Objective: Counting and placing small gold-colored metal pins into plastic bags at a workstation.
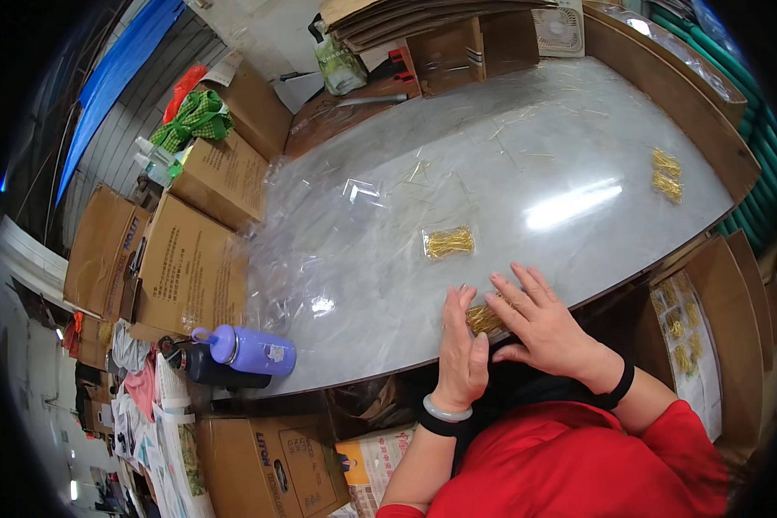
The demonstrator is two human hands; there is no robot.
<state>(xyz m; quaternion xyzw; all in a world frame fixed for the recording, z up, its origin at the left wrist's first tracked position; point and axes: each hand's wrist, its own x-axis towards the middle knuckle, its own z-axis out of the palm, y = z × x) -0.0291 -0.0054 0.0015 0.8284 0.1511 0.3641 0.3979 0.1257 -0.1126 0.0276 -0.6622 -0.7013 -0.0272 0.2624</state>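
At the near edge of the grey table (406,319), a bundle of thin gold-coloured wire pieces (485,319) lies between my hands. My left hand (464,354) stands on its edge against the bundle's left side, fingers stretched out. Over the right side, my right hand (540,328) is spread with the palm down and its fingertips at the bundle. Part of the bundle is hidden by the hands, and neither hand is closed round it. Just beyond them lies a clear packet of similar gold pieces (449,243). More gold bundles (666,175) lie at the far right.
Loose gold wires (419,171) and clear plastic bags (319,216) are scattered over the table. A purple bottle (263,350) lies beside a black bottle (220,367) at the left edge. Cardboard boxes (194,263) line the left side; an open carton (725,319) holding gold packets stands at right.
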